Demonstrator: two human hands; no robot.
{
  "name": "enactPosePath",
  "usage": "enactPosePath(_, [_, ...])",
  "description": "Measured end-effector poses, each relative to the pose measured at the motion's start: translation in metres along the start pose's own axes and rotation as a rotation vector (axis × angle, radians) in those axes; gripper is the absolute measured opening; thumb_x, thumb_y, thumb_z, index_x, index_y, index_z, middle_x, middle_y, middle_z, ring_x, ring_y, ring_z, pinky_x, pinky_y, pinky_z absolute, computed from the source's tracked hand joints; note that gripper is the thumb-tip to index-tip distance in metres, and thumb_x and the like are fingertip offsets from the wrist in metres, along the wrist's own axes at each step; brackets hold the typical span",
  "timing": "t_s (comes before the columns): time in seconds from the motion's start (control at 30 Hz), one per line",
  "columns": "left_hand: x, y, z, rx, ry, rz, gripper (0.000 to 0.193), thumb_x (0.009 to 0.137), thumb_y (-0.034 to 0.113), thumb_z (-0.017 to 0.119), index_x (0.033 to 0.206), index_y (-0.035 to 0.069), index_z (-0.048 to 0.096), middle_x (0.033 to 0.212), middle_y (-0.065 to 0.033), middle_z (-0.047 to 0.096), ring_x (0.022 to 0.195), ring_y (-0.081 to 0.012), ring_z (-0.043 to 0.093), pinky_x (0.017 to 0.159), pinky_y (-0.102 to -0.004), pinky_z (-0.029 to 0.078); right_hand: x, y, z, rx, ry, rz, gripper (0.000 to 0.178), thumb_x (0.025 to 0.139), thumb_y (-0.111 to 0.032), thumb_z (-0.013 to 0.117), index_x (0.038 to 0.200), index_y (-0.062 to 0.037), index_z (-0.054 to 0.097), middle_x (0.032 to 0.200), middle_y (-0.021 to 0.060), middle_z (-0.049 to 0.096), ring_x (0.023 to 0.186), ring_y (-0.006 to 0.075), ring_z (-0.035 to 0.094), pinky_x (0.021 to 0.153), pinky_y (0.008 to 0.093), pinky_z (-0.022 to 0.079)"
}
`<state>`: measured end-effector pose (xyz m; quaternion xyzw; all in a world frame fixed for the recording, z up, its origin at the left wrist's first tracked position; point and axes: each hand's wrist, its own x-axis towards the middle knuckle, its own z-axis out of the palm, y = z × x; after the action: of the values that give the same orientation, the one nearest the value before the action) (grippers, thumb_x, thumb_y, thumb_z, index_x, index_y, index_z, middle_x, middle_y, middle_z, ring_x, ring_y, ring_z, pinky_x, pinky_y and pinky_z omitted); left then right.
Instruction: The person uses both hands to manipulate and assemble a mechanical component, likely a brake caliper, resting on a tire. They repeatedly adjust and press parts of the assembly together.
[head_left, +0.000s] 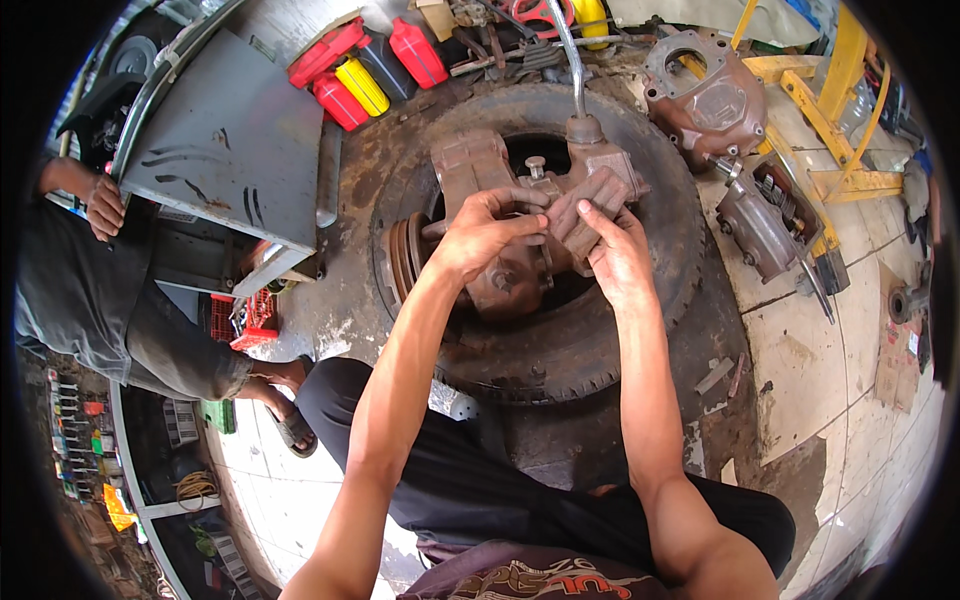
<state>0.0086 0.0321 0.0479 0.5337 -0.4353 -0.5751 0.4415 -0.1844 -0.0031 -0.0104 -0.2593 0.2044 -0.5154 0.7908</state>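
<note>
My right hand (618,250) grips a flat, worn brown piece (590,208) that looks like a folded sheet of sandpaper, its thumb lying across the top. At the left edge of that piece, the fingers of my left hand (490,230) are pinched together. Just beneath both hands, a brown-coated gearbox (470,160) rests on a large black tyre (560,375) lying flat. A long metal lever (572,60) rises from the gearbox's far side, and a round grooved drum (400,255) sits at its left. My hands hide part of the gearbox's middle.
Right of the tyre are a brown bell housing (705,95), a smaller metal housing with a shaft (765,225) and a yellow frame (825,110). A grey metal cabinet (230,140) and a standing person (110,290) are at left. Red bottles (418,55) stand at the back.
</note>
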Motion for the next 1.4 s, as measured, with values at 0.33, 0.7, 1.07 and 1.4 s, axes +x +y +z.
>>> enactPosePath(0.33, [0.009,-0.008,-0.001,0.484,0.242,0.269,0.027,0.092,0.009,0.075,0.117,-0.002,0.070,0.109,-0.0102,0.075,0.102,-0.0168,0.070,0.093,-0.0327,0.054,0.007,0.007,-0.014,-0.469,0.273,-0.340,0.020,0.096,-0.012,0.073,0.109,0.0028,0.073,0.097,0.0082,0.076,0.085,0.0131,0.070,0.079,0.0290,0.054])
enactPosePath(0.7, [0.015,-0.034,-0.022,1.034,0.616,0.507,0.029,0.091,0.024,0.072,0.114,0.006,0.073,0.106,-0.0175,0.074,0.103,-0.0360,0.069,0.092,-0.0438,0.052,0.012,0.072,0.007,-1.185,0.180,-0.819,0.021,0.095,-0.004,0.069,0.115,0.0011,0.071,0.112,0.0192,0.074,0.102,0.0339,0.073,0.087,0.0388,0.058])
enactPosePath(1.07, [0.016,-0.059,-0.019,1.239,0.717,0.608,0.024,0.090,0.025,0.072,0.108,0.011,0.073,0.097,-0.0097,0.073,0.097,-0.0321,0.067,0.089,-0.0441,0.049,-0.001,0.104,0.004,-1.066,0.157,-0.738,0.038,0.103,-0.011,0.057,0.137,0.0050,0.056,0.137,0.0238,0.062,0.127,0.0399,0.061,0.104,0.0431,0.051])
enactPosePath(1.4, [0.013,-0.055,-0.019,1.155,0.691,0.648,0.020,0.089,0.021,0.071,0.106,0.010,0.072,0.098,-0.0106,0.073,0.097,-0.0324,0.067,0.090,-0.0431,0.048,-0.005,0.098,-0.004,-0.965,0.153,-0.667,0.033,0.106,-0.016,0.053,0.132,0.0029,0.062,0.133,0.0217,0.065,0.123,0.0387,0.063,0.103,0.0416,0.050])
